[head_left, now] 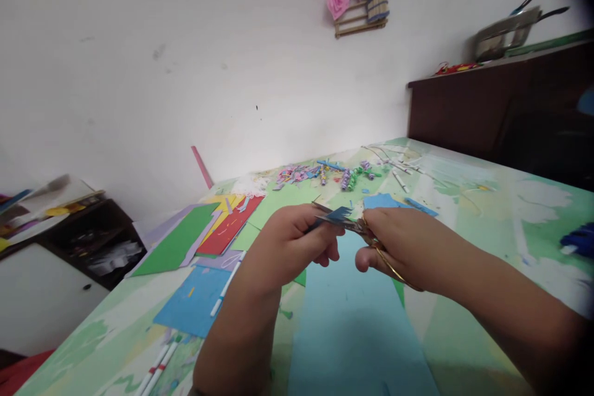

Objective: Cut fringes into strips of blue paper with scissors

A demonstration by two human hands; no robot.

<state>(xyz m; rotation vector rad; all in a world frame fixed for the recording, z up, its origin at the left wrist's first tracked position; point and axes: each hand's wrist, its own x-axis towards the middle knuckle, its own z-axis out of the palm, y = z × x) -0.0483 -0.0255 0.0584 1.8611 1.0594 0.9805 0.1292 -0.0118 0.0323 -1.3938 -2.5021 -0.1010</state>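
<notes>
My left hand (297,235) pinches a small piece of blue paper (340,213) whose end looks cut into a fringe. Fingers of my right hand (399,241) are in the handles of a pair of scissors (366,234) with gold-coloured grips. The blades point left and lie at the blue paper, close to my left fingertips. Below both hands a light blue sheet (357,322) lies on the table. Just beyond my right hand is another blue paper piece (383,201).
Coloured sheets, among them a red one (232,223) and a green one (179,241), lie left on the patterned tablecloth (468,322). Paper scraps (297,174) and curled paper rolls (350,179) lie at the back. White markers (158,368) are at front left. A dark cabinet (455,105) stands right.
</notes>
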